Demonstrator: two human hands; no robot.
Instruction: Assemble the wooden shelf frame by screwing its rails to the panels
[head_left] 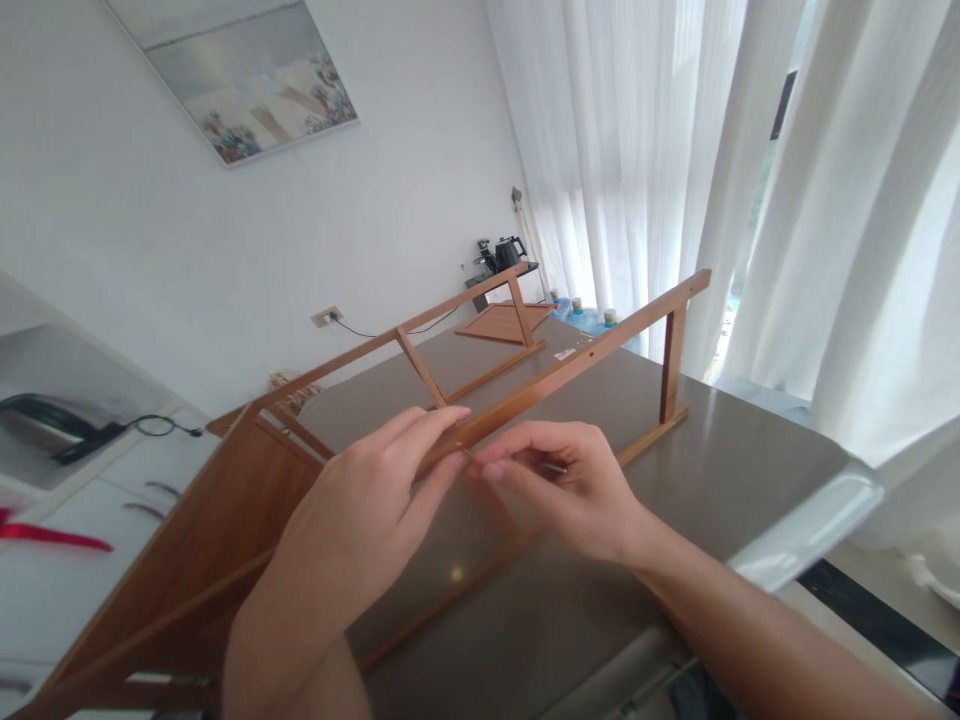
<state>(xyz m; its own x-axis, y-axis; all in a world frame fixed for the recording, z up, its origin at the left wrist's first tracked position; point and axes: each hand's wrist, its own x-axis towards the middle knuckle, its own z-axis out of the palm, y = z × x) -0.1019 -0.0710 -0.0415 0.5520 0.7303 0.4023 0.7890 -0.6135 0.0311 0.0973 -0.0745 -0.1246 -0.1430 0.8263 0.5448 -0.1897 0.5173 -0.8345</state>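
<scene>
A brown wooden frame (559,380) with long rails and short crossbars lies on its side on the grey table (720,480). My left hand (360,500) is closed around its nearer upper rail, fingers above and thumb below. Right beside it, my right hand (570,480) pinches a small thin pin-like piece (470,453) against the side of this rail. Its exact kind is too small to tell. Something small and shiny (555,468) shows under the curled fingers of my right hand. Small dark holes dot the rail farther along.
A wooden panel (247,480) joins the frame at the left. Another flat wooden piece (499,322) lies at the table's far end, near a black kettle (510,252). White curtains (622,150) hang at the right. A red strip (56,537) crosses the white cabinets at left.
</scene>
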